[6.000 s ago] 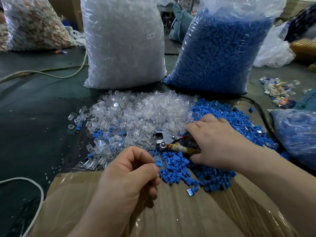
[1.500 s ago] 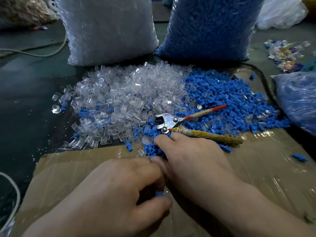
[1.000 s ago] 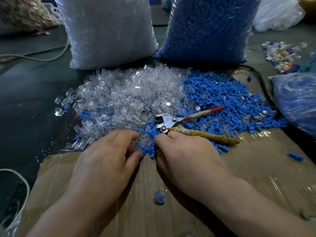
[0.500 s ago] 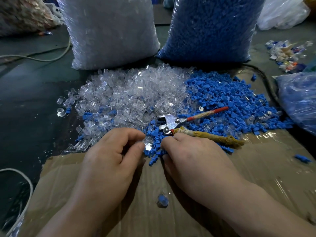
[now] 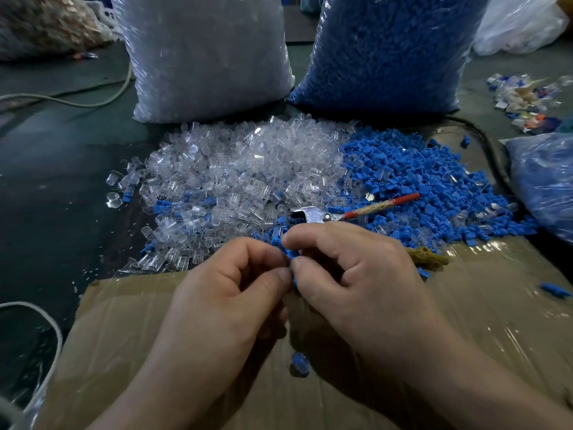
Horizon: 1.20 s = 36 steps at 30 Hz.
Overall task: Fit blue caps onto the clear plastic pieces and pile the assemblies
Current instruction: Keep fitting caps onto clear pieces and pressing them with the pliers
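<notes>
Your clear pieces [image 5: 248, 169] heap far left, touching the blue caps [image 5: 418, 181] heaped right; one capped assembly [image 5: 300, 364] lies alone nearest you, on cardboard [image 5: 465, 305].

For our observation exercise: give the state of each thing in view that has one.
blue cap, pinched between both hands
left hand, pinching the cap
right hand, pinching the cap
pliers, lying unheld on loose caps
capped piece, lying loose on cardboard
clear sack, upright
blue sack, upright

We see pliers [image 5: 328, 216] lying just beyond the taped cardboard sheet [image 5: 496, 305]. A white cord [image 5: 59, 339] curls off its left edge, and mixed scraps [image 5: 527, 100] lie well beyond its right corner.
</notes>
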### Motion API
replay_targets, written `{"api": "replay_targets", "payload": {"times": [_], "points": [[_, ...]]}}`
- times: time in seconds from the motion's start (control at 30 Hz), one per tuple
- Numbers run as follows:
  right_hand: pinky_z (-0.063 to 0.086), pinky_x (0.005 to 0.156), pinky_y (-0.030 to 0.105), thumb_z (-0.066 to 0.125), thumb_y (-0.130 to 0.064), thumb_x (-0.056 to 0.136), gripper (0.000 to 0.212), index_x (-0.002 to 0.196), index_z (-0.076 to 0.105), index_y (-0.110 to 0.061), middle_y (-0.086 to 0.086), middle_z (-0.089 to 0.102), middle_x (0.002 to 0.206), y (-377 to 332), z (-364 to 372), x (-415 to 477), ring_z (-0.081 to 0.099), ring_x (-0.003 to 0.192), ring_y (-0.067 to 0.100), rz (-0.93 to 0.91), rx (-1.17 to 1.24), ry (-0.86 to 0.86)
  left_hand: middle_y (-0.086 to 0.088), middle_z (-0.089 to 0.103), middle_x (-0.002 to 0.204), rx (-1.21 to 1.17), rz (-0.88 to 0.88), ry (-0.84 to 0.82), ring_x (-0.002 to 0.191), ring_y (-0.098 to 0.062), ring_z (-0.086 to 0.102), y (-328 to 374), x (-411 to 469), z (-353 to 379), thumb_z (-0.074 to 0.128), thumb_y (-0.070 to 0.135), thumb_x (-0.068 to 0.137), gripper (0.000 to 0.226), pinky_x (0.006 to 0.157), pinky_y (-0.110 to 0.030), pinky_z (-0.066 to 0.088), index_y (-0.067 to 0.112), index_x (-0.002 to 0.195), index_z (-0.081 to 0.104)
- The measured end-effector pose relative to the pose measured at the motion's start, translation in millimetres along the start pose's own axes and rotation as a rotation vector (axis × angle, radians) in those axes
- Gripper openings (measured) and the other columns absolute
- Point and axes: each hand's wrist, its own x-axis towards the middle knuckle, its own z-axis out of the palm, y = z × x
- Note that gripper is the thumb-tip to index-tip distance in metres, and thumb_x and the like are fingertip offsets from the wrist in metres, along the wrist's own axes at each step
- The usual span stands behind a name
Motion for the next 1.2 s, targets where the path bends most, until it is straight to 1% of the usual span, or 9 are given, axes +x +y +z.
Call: {"api": "replay_targets", "payload": {"times": [0.2,0.3,0.43,0.6,0.67,0.8,1.0,1.1,1.2], "points": [[0.045,0.056,0.016,0.063,-0.026,0.078,0.008,0.085,0.064,-0.029,-0.014,0.063,0.073,-1,-1,-1,0.06,0.066,0.006,0.05,0.083,-0.04,-0.011,0.064,0.057,-0.051,-0.018,0.024,0.046,-0.016,0.059,2,2,-2,0.07,0.009,0.086,0.018,0.041,-0.018,0.043,0.025,0.08,0.074],[0.05,0.052,0.033,0.064,-0.026,0.078,0.007,0.084,0.062,-0.028,-0.007,0.063,0.069,0,-5,-1,0.06,0.056,0.013,0.09,0.193,0.025,-0.008,0.064,0.056,-0.044,-0.005,0.031,0.046,-0.013,0.06,4,1,-2,0.07,0.01,0.086,0.018,0.041,-0.018,0.044,0.026,0.08,0.074],[0.045,0.065,0.016,0.066,-0.02,0.083,0.004,0.08,0.064,-0.023,-0.011,0.062,0.076,0,-2,0,0.059,0.074,0.005,-0.081,0.003,-0.003,-0.007,0.063,0.056,-0.035,0.003,0.014,0.048,-0.013,0.059,5,1,-1,0.07,0.012,0.084,0.015,0.042,-0.018,0.044,0.026,0.081,0.074],[0.049,0.069,0.036,0.056,-0.029,0.094,0.009,0.094,0.063,-0.024,-0.01,0.059,0.09,6,-1,-2,0.059,0.083,0.01,-0.182,-0.113,-0.051,-0.005,0.065,0.06,-0.07,0.026,0.001,0.051,-0.014,0.06,9,-1,-1,0.071,0.035,0.069,0.017,0.043,-0.02,0.045,0.025,0.084,0.075],[0.049,0.07,0.04,0.056,-0.025,0.096,0.013,0.101,0.066,-0.019,-0.005,0.06,0.095,7,0,-3,0.06,0.087,0.017,-0.228,-0.136,-0.051,-0.007,0.065,0.061,-0.088,0.005,0.013,0.05,-0.017,0.058,9,0,-2,0.078,0.031,0.074,0.013,0.041,-0.023,0.045,0.024,0.084,0.075],[0.047,0.074,0.039,0.057,-0.02,0.095,0.017,0.102,0.07,-0.013,0.001,0.06,0.099,6,0,-3,0.056,0.092,0.021,-0.296,-0.191,-0.013,-0.01,0.061,0.059,-0.198,-0.051,0.01,0.048,-0.017,0.053,6,2,-5,0.07,0.02,0.072,0.011,0.037,-0.023,0.041,0.02,0.081,0.075],[0.047,0.083,0.038,0.057,-0.015,0.094,0.02,0.11,0.069,-0.012,0.001,0.063,0.106,6,-5,-2,0.055,0.1,0.023,-0.334,-0.201,-0.086,-0.007,0.063,0.064,-0.184,-0.005,-0.035,0.051,-0.015,0.052,8,2,-2,0.087,0.02,0.056,0.027,0.042,-0.021,0.042,0.022,0.079,0.074],[0.041,0.105,0.037,0.049,-0.032,0.09,0.046,0.135,0.045,-0.031,-0.007,0.049,0.131,13,-17,5,0.042,0.127,0.017,-0.197,-0.459,-0.173,-0.004,0.06,0.057,-0.164,-0.007,0.019,0.046,-0.014,0.05,6,5,-3,0.089,0.015,0.061,0.025,0.039,-0.021,0.041,0.026,0.075,0.073],[0.014,0.12,0.043,0.048,-0.043,0.086,0.071,0.146,0.01,-0.043,-0.011,0.02,0.156,30,-35,17,0.011,0.146,0.015,0.1,-0.685,-0.33,-0.003,0.057,0.054,-0.113,0.016,0.052,0.045,-0.014,0.05,3,7,-5,0.074,0.017,0.067,0.015,0.04,-0.021,0.041,0.029,0.075,0.072]]}}
